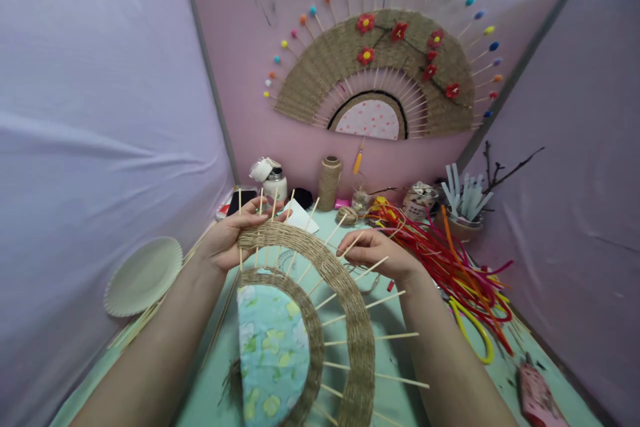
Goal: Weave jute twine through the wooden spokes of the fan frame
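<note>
A half-round fan of woven twine (359, 327) on thin wooden sticks stands tilted in front of me, its flat side to the left. Pale blue floral cloth (273, 347) covers its centre. My left hand (231, 235) grips the upper left end of the woven band, its fingers partly behind the sticks. Beside the upper right sticks, my right hand (375, 253) is closed in a pinch on a thin strand of twine, the fingertips close to one stick. Loose twine loops (367, 277) lie below that hand.
Behind stand a twine spool (330, 183), a white jar (275, 187) and a cup of glue sticks (463, 210). Red pipe cleaners (425, 247), yellow-handled scissors (473, 327) and pink pliers (537, 390) lie right. A pale plate (145, 277) is left; a finished fan (320, 63) hangs on the backboard.
</note>
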The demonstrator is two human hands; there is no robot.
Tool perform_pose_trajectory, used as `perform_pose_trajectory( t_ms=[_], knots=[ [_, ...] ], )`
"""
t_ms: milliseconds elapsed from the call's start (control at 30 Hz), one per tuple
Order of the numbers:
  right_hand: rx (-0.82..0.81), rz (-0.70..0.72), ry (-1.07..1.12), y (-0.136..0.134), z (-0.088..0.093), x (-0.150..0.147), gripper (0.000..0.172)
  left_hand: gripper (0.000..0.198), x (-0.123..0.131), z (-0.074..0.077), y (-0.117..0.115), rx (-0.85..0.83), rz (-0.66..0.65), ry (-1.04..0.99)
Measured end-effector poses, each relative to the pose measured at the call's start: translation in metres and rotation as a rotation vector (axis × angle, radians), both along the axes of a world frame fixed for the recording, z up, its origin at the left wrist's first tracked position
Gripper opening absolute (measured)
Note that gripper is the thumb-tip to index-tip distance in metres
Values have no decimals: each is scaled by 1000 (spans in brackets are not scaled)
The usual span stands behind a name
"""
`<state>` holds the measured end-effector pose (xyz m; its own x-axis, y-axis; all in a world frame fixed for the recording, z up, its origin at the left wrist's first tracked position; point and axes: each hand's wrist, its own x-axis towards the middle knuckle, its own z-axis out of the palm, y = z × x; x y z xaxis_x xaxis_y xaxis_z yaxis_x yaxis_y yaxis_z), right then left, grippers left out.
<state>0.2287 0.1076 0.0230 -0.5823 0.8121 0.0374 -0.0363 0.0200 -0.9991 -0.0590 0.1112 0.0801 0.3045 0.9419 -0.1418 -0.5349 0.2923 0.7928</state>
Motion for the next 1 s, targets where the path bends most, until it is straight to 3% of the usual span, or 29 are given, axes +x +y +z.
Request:
perform_pose_trajectory(
  t_ms=[300,567,800,1000],
  knots=[
    [-44,122,-32,6,-10,9,28,20,3,-7,-2,91,-198,-192],
    [7,111,-28,4,-3,14,24,19,12,-18,-2,123,-188,-275],
    [29,52,-40,-1,1,28,26,11,11,-19,1,92,-157,-277],
    [43,-165,-41,-5,7,42,27,9,12,-20,2,75,-170,-298]
  ],
)
